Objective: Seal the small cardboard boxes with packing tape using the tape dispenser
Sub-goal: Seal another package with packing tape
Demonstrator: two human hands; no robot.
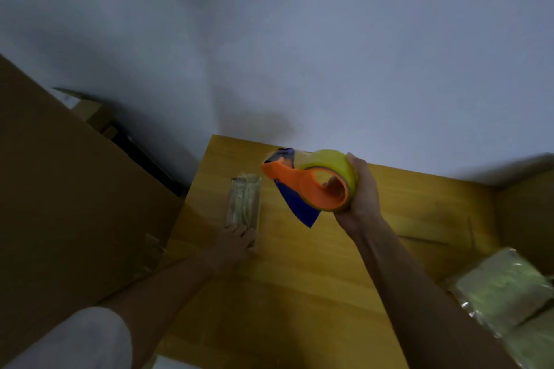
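A small narrow cardboard box (244, 201), glossy with tape over its top, lies on the wooden table (284, 293) near its left edge. My left hand (235, 241) rests flat on the box's near end, fingers pressing it down. My right hand (361, 189) holds an orange tape dispenser (302, 186) with a yellowish tape roll and a blue blade guard. The dispenser is lifted above the table, to the right of the box and apart from it. My fingers pass through the roll's core.
A large brown cardboard sheet (69, 204) leans at the left. Tape-wrapped packages (506, 287) lie at the right edge, beside flat cardboard (527, 210). A white wall (299, 54) stands right behind the table. A white sleeve shows at bottom left.
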